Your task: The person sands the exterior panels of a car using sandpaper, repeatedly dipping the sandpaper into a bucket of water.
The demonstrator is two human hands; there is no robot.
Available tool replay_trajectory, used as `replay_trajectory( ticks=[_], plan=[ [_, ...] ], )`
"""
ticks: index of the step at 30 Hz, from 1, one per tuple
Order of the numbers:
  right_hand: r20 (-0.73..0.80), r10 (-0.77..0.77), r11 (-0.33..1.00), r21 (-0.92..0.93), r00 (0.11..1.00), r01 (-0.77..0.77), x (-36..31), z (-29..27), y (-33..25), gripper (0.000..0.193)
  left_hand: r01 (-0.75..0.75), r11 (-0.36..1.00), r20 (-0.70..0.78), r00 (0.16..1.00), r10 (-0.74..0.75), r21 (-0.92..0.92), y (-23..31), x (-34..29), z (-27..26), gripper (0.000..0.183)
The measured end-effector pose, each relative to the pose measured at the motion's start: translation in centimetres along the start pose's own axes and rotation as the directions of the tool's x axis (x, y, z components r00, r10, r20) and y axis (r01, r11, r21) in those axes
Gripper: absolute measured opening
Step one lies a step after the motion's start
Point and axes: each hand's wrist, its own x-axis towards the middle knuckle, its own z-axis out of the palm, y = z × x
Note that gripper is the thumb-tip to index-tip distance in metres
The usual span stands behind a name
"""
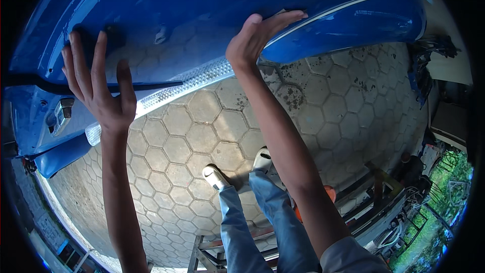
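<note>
A glossy blue vehicle body panel (202, 0) fills the upper part of the view. My left hand (108, 103) is spread at its left side, fingertips against or just over the blue surface; I cannot tell whether they touch. Past it runs a black trim strip (156, 85), partly hidden behind my fingers. My right hand (250, 43) lies bent at the wrist with fingers stretched along the panel, beside a pale edge line above a rounded blue lower section (353, 25). Below both hands stretches a silvery, dimpled strip (202, 77). Neither hand visibly holds anything.
Hexagonal paving (202, 136) lies under the vehicle and my shoes (215, 177). A small metallic fitting (63, 115) sits on the panel's left. Behind me are metal frames (376, 184), an orange object (330, 193) and greenery (434, 212). A dark tangled item (437, 45) is at the far right.
</note>
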Motion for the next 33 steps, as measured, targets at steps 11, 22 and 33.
replay_trajectory(
  ticks=[11, 22, 33],
  plan=[
    [0.384, -0.428, 0.810, -0.238, 0.818, 0.536, -3.5, -1.5, 3.1, 0.106, 0.422, 0.897, 0.215, 0.896, -0.389, -0.135, 0.6, -14.1, -4.5, 0.045],
    [0.357, -0.211, 0.941, -0.178, 0.910, 0.288, -14.9, 6.6, -4.4, 0.103, 0.674, 0.669, 0.207, 0.736, -0.645, -0.312, -0.6, -17.4, -4.8, 0.042],
    [0.414, 0.610, 0.418, 0.556, 0.675, -0.718, -14.9, 8.3, -14.5, 0.114, 0.550, -0.360, 0.368, -0.101, -0.924, -0.754, -4.7, -17.4, -3.1, 0.073]
  ],
)
